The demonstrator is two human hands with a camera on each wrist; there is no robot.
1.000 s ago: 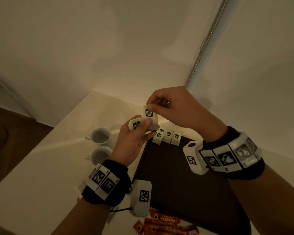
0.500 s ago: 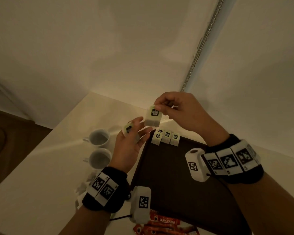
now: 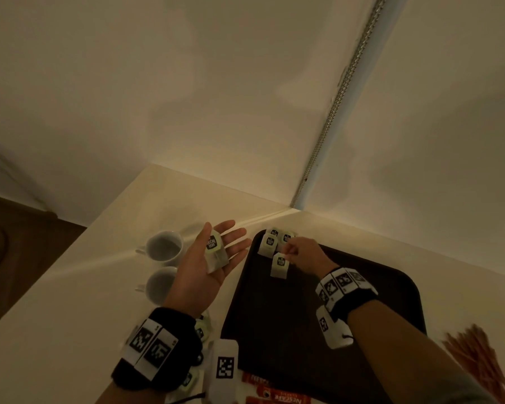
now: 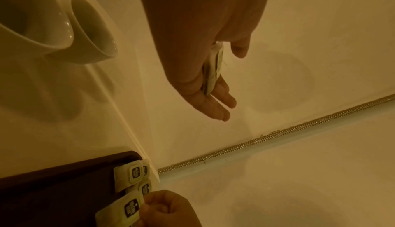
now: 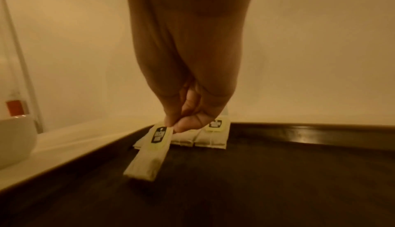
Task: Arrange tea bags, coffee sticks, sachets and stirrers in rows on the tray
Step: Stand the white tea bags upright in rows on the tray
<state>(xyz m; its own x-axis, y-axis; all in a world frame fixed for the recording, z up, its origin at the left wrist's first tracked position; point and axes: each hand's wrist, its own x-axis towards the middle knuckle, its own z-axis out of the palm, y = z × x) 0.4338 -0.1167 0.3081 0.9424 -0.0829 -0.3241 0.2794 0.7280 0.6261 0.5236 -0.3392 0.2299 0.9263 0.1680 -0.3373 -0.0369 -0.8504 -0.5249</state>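
We see the right hand (image 3: 299, 255) pinching a pale tagged tea bag (image 3: 279, 265) over the dark brown tray (image 3: 362, 290), near its far-corner row; the left hand (image 3: 209, 266), flat beside the tray, apparently carries several more tea bags (image 3: 215, 253).

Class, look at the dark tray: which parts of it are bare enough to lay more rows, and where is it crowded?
The tray is bare across its middle and near side, between the right hand and the coffee sticks. Its far left corner is crowded: tea bags cluster there, and the right hand pinches another tea bag beside them.
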